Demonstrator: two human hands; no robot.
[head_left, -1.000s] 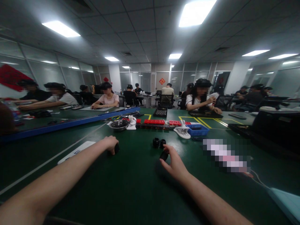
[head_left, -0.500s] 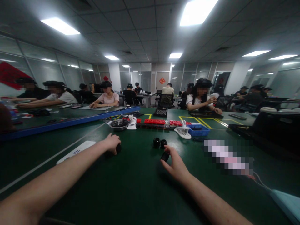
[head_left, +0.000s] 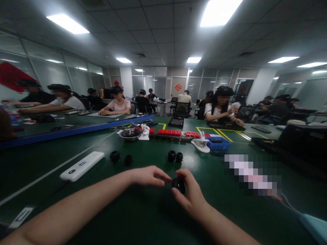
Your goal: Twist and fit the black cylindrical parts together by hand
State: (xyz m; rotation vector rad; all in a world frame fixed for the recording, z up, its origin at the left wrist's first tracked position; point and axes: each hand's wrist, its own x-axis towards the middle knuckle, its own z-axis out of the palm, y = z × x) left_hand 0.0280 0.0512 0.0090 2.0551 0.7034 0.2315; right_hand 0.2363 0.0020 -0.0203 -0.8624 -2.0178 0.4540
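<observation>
My right hand point(head_left: 192, 192) holds a black round part point(head_left: 178, 185), glossy and cylindrical, between thumb and fingers just above the table. Reaching toward it from the left, my left hand point(head_left: 149, 176) has its fingers stretched out, and its fingertips come close to the part; whether they touch it I cannot tell. Beyond my right hand stand two similar pieces, a larger black part point(head_left: 172, 156) and a smaller black part point(head_left: 179, 157), side by side. Past my left hand, another black part point(head_left: 114, 156) sits to the left of a smaller dark piece point(head_left: 128, 160).
A white power strip point(head_left: 83, 166) lies on the green table point(head_left: 143, 217) at left. Farther back are a metal bowl point(head_left: 130, 135), red blocks point(head_left: 170, 132), a white clamp point(head_left: 201, 144) and a blue bin point(head_left: 219, 143). A blue rail point(head_left: 76, 128) crosses the left; several people sit beyond.
My left hand has left the dark pieces on the left and moved right, near my right hand. My right hand has drawn slightly closer with its black part.
</observation>
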